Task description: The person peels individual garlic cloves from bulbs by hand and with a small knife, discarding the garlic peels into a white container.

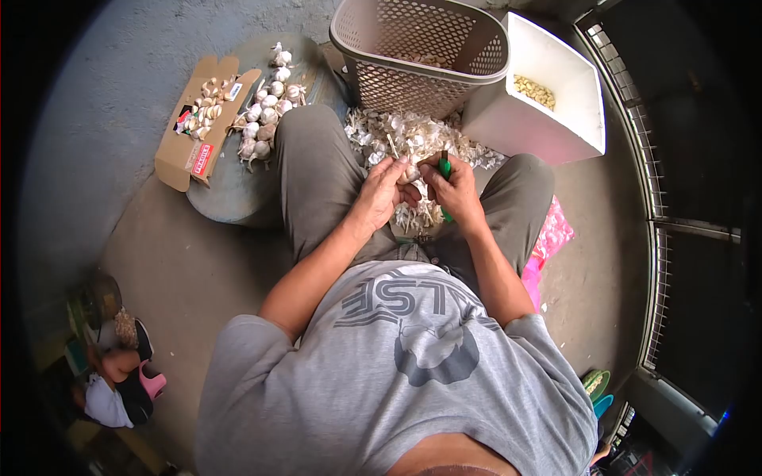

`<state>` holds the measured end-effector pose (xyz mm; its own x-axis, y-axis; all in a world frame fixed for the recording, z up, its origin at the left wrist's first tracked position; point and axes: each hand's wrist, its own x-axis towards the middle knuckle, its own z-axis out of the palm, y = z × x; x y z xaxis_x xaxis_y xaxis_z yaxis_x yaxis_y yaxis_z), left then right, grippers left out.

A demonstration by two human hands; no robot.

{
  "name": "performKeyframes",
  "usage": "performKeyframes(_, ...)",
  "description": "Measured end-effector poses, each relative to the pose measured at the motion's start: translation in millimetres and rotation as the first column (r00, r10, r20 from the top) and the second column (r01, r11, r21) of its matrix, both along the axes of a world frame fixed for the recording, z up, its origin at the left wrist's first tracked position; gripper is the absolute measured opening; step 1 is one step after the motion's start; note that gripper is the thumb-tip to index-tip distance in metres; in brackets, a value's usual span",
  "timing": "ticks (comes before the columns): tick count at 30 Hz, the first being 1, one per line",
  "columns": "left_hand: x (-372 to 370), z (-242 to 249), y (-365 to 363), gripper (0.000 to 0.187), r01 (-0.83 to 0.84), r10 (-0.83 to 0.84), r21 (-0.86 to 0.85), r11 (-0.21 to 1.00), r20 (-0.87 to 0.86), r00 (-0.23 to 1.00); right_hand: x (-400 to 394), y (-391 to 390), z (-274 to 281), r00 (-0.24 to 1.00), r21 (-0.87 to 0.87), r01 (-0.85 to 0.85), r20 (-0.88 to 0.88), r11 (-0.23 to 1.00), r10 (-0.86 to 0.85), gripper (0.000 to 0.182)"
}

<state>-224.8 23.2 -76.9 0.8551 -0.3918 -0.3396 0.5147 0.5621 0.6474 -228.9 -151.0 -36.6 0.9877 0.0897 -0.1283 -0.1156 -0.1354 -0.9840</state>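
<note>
My left hand [377,194] is closed around a garlic bulb [410,172], whose stem points up past the thumb. Gripped in my right hand [459,194] is a small tool with a green handle [445,168], seemingly a knife; its blade is mostly hidden. Both hands meet between my knees, with the right fingers against the garlic. Below and beyond them lies a heap of papery garlic skins [397,131]. Whole garlic bulbs [267,119] are piled on a round grey surface [230,198] to the left. Beside them, a cardboard box [176,155] carries loose garlic cloves [205,115].
A tall perforated basket [397,78] stands ahead, behind the skins. Right of it, a white foam box [548,131] contains pale cloves [534,92]. A pink bag [553,230] lies by my right knee. Another person [111,397] sits at the lower left.
</note>
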Motion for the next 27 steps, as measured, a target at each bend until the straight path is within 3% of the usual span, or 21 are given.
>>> performKeyframes(2, 0.2, -5.5, -2.4, 0.025, -0.059, 0.059, 0.024, 0.998, 0.006, 0.998, 1.7, 1.1, 0.4, 0.998, -0.098, 0.047, 0.045, 0.994, -0.042, 0.013)
performKeyframes(5, 1.2, -7.2, -2.2, 0.022, -0.109, 0.109, 0.107, 0.988, 0.008, 0.994, -0.9, 1.3, 2.9, 0.971, -0.327, 0.053, 0.239, 0.943, 0.028, 0.019)
performKeyframes(6, 1.2, -6.3, -1.4, 0.022, -0.116, 0.117, 0.144, 0.983, 0.007, 0.993, -2.2, 3.6, 12.5, 0.990, -0.388, -0.009, 0.124, 0.921, 0.062, 0.022)
performKeyframes(9, -0.1, -5.0, -2.3, 0.026, -0.134, 0.129, 0.230, 0.964, 0.037, 0.991, -1.1, 5.3, -2.0, 0.983, -0.363, -0.020, 0.164, 0.931, 0.084, 0.020)
performKeyframes(13, 0.3, -9.0, -2.0, 0.024, -0.127, 0.112, 0.199, 0.972, 0.089, 0.990, 8.7, -1.0, -13.9, 0.994, -0.235, -0.055, 0.076, 0.970, 0.075, 0.016)
performKeyframes(17, 0.1, -8.1, -2.6, 0.022, -0.212, 0.201, 0.147, 0.966, 0.085, 0.976, 10.6, -6.8, -17.0, 0.986, -0.375, -0.116, 0.070, 0.920, 0.153, 0.013)
performKeyframes(20, 0.9, -5.3, -1.7, 0.021, -0.246, 0.242, 0.101, 0.964, 0.050, 0.969, 7.6, -6.0, -15.6, 0.985, -0.340, -0.081, 0.114, 0.937, 0.126, 0.014)
performKeyframes(23, 0.8, 0.3, -0.4, 0.021, -0.210, 0.201, 0.137, 0.968, 0.080, 0.976, 7.0, 0.7, -9.9, 0.987, -0.035, 0.012, 0.160, 0.999, -0.006, 0.021)
performKeyframes(24, 0.0, 1.0, 0.3, 0.021, -0.188, 0.174, 0.163, 0.969, 0.098, 0.980, 9.2, 0.1, -8.0, 0.957, -0.204, 0.016, 0.288, 0.979, 0.044, 0.026)
performKeyframes(27, -1.0, 2.2, -2.0, 0.022, -0.146, 0.121, 0.215, 0.966, 0.127, 0.985, 5.8, 3.5, -3.4, 0.967, -0.299, -0.092, 0.199, 0.950, 0.157, 0.030)
